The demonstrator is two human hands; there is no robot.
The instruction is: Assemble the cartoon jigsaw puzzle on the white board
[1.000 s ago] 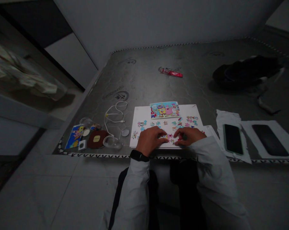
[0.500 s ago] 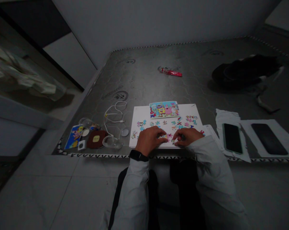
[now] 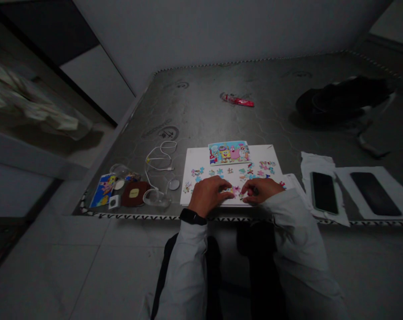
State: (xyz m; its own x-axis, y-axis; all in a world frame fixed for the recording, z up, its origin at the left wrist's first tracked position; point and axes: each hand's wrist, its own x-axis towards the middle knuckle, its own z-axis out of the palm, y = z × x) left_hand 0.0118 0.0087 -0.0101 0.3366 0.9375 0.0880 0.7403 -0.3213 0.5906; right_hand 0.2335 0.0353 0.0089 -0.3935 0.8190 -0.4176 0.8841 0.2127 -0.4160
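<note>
Head view shows a few joined puzzle pieces in the low middle of the frame. They lie on a white sheet on the grey table. The left hand and the right hand sit on each side. Their fingers are curled and the tips touch the pieces. It is too dark to tell if they pinch them. Loose pieces lie just above. A cartoon picture card sits at the sheet's top edge. A white cable lies to the left and a phone to the right. A red packet is higher up.
</note>
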